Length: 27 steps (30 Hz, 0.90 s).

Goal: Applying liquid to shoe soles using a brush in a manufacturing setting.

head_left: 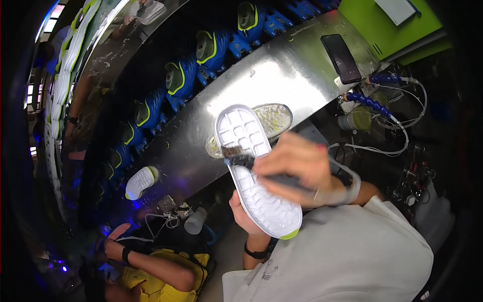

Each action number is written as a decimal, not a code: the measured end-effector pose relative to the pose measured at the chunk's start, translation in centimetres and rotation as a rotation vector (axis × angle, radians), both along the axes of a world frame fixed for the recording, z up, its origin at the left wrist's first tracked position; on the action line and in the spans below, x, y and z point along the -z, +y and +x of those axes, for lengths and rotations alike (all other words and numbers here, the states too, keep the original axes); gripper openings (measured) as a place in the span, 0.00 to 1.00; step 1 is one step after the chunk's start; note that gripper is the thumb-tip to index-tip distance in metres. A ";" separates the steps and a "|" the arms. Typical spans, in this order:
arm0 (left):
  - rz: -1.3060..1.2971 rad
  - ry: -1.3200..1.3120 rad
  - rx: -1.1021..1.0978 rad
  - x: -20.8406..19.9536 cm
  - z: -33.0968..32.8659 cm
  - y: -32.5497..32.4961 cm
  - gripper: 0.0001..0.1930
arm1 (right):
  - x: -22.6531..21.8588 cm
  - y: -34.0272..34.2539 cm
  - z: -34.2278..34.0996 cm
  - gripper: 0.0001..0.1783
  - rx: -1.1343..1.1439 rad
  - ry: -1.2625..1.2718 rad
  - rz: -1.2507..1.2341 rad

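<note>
White sole [245, 182], blocky grid and wavy relief, between the left hand [242, 217], grasping its edge, and the blurred right hand [298, 162], gripping a brush [241, 159] with brown bristles. Beyond, a shiny metal bench [284, 75]; blue, yellow-trimmed shoe uppers [217, 50].

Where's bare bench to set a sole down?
The bench looks bare between phone and mottled sole, and between that and the small white piece. The held white sole hides part; blue shoes crowd beyond.
</note>
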<state>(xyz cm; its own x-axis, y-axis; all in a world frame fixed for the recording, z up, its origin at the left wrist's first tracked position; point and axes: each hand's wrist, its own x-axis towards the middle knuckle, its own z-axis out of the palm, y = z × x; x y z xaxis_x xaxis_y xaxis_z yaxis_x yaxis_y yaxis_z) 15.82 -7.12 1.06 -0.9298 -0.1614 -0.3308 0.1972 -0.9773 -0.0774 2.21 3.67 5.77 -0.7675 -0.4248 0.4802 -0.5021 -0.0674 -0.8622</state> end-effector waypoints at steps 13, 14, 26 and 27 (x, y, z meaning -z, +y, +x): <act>-0.260 0.002 0.230 -3.4 -6.3 -1.5 0.44 | -1.6 6.0 0.2 0.12 -0.527 -0.704 -0.105; -0.290 -0.030 0.198 -4.4 -6.7 -0.9 0.43 | -0.8 5.3 0.4 0.14 -0.288 -0.677 -0.072; -0.332 -0.059 0.321 -6.2 -5.3 -4.0 0.32 | -4.5 6.4 -0.9 0.11 -0.433 -0.090 0.238; -0.311 -0.044 0.315 -5.9 -4.7 -4.3 0.32 | -4.6 5.0 0.3 0.11 -0.553 -0.154 0.187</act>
<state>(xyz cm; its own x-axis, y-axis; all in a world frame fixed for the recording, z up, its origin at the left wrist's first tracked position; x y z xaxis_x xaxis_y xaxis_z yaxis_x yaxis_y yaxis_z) 11.09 -11.47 6.94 -0.9356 0.0296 -0.3519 -0.1175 -0.9658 0.2311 2.46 8.72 10.39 -0.4637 -0.8471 0.2595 -0.3046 -0.1227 -0.9446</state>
